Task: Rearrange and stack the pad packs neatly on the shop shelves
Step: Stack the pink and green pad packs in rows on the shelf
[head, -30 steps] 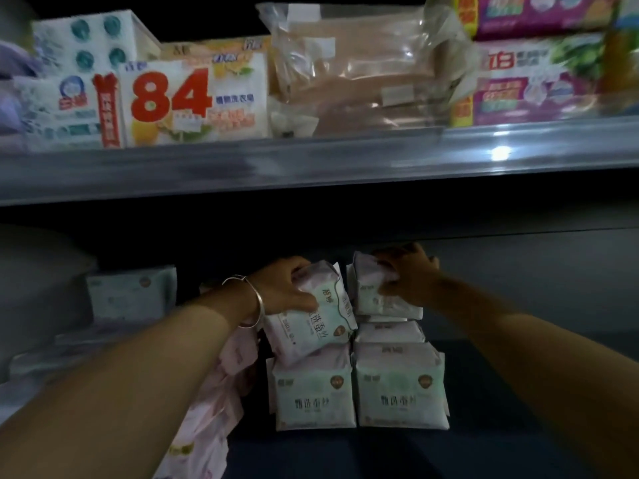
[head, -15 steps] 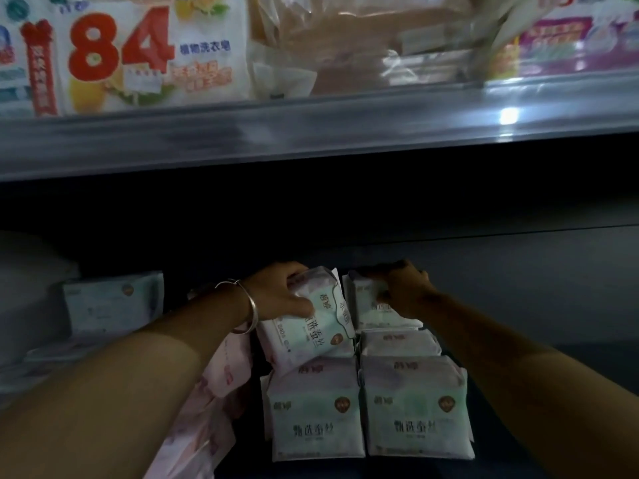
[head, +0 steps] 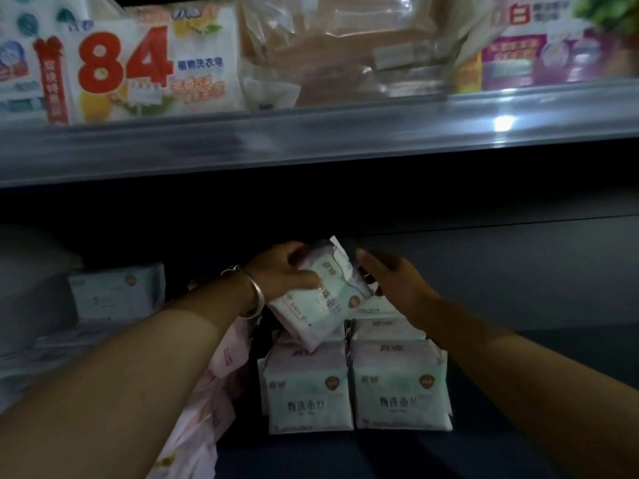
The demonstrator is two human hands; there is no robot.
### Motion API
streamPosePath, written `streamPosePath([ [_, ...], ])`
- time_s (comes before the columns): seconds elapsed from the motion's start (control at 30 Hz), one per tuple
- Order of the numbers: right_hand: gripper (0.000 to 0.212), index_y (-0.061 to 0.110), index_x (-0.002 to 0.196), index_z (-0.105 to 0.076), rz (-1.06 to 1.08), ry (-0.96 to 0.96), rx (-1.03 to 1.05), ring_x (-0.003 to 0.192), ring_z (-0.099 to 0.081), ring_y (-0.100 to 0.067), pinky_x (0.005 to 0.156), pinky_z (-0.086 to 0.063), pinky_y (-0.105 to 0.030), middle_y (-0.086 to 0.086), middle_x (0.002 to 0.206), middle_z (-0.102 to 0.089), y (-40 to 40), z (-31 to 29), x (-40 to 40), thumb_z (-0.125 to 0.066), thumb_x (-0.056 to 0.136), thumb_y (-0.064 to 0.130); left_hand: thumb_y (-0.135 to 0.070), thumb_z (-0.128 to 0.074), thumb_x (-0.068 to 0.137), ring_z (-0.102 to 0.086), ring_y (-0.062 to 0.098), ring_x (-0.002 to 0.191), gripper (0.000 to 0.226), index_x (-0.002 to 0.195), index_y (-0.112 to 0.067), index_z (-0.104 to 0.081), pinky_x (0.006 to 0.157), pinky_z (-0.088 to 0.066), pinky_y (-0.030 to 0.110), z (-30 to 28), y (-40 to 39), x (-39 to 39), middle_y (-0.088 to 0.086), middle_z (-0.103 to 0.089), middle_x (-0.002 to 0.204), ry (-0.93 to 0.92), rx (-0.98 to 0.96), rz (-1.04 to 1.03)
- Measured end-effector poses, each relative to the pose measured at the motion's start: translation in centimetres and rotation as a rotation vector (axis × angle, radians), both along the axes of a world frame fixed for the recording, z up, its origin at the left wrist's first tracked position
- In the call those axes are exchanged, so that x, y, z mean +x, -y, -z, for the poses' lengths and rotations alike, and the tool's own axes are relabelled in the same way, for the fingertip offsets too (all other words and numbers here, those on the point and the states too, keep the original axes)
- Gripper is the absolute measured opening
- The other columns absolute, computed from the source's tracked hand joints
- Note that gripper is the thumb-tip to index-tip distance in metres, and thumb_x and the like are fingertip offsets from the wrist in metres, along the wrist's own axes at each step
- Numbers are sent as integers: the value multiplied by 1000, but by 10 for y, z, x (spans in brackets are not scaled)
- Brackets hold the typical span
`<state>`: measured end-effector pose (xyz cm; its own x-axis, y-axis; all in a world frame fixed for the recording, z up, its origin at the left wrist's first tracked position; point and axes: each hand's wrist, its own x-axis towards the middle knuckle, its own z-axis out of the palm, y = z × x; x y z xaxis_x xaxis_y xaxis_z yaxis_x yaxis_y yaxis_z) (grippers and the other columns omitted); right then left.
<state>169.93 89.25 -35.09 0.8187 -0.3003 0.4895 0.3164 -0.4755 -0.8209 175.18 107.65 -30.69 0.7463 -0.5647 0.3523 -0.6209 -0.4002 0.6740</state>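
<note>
- Two pad packs (head: 356,392) stand side by side at the lower shelf's (head: 518,454) front.
- Left hand (head: 283,274) grips a tilted pack (head: 325,299) above them.
- Right hand (head: 397,281), fingers straight, touches it.

The tilted pad pack (head: 323,295) covers the packs behind it, and the right hand (head: 397,281) hides the top of the right stack. The upper-shelf packages (head: 152,63) are cut off by the top edge. Print on the far-left pack (head: 116,292) is too dim to read.
</note>
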Motion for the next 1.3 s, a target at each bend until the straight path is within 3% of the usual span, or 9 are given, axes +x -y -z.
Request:
streamPosePath([
  [0.1, 51, 16, 103, -66, -312, -213, 328, 98, -65, -26, 82, -55, -39, -7, 98, -69, 1, 1, -31, -55, 77, 58, -6, -67, 82, -62, 19, 87, 24, 94, -24, -57, 78, -51, 32, 1, -2, -13, 2, -64, 94, -106, -149, 85],
  [0.2, 43, 14, 109, -64, -530, -294, 324, 99, -66, -31, 77, -58, -45, -10, 103, -70, 0, 5, -52, -68, 73, 37, 3, -65, 80, -62, 16, 90, 35, 102, -23, -58, 80, -52, 28, 7, -1, -24, 0, -65, 99, -204, -287, 198],
  [0.4, 63, 23, 118, -47, -221, 142, 68, 94, -64, -5, 81, -56, -26, -2, 110, -64, -6, 4, -62, -75, 71, -7, 20, -53, 80, -62, 20, 98, 77, 134, -35, -40, 72, -59, 35, 9, -10, -38, 1, -60, 120, -376, -337, 272],
  [0.53, 74, 39, 124, -38, -65, 338, -355, 117, -51, -5, 93, -42, -10, 2, 137, -46, -8, -3, -73, -76, 73, 1, -27, -42, 98, -64, 32, 79, 30, 127, -26, -50, 59, -54, 53, 1, -12, -45, 11, -65, 97, -758, -609, 175],
  [0.67, 73, 42, 130, -38, -74, 251, -599, 137, -21, 0, 103, -26, -3, 12, 155, -13, -18, -3, -77, -68, 80, -2, -50, -51, 87, -63, 27, 81, 42, 100, -12, -65, 71, -50, 40, 10, 2, -54, 12, -72, 80, -931, -547, 137],
  [0.8, 77, 38, 136, -38, -231, 95, -94, 116, -56, -12, 87, -53, -20, 5, 137, -47, -16, 0, -77, -52, 85, -17, -21, -59, 89, -64, 23, 70, 25, 109, -6, -63, 57, -54, 36, 20, 7, -55, 8, -69, 73, -801, -688, 57],
  [0.93, 32, 10, 115, -62, -423, -129, 586, 91, -65, -32, 75, -58, -43, -17, 111, -64, -11, -3, -73, -37, 95, 3, 0, -59, 86, -66, 19, 66, 20, 93, -18, -57, 56, -55, 34, 24, 4, -47, 3, -69, 77, -633, -804, 60],
  [1.03, 36, 14, 111, -66, -485, -280, 465, 99, -66, -32, 79, -57, -47, -12, 107, -69, -12, -2, -70, -58, 86, 38, 10, -63, 79, -63, 24, 88, 47, 116, -16, -52, 71, -54, 41, 30, 0, -43, 6, -64, 101, -556, -754, 112],
  [1.3, 65, 16, 126, -57, -167, -86, -81, 103, -64, -23, 86, -56, -37, -7, 115, -64, -16, -14, -45, -80, 67, 1, 5, -65, 81, -62, 15, 86, 47, 116, -23, -48, 68, -56, 30, 33, -16, -30, -4, -61, 96, -449, -476, 119],
])
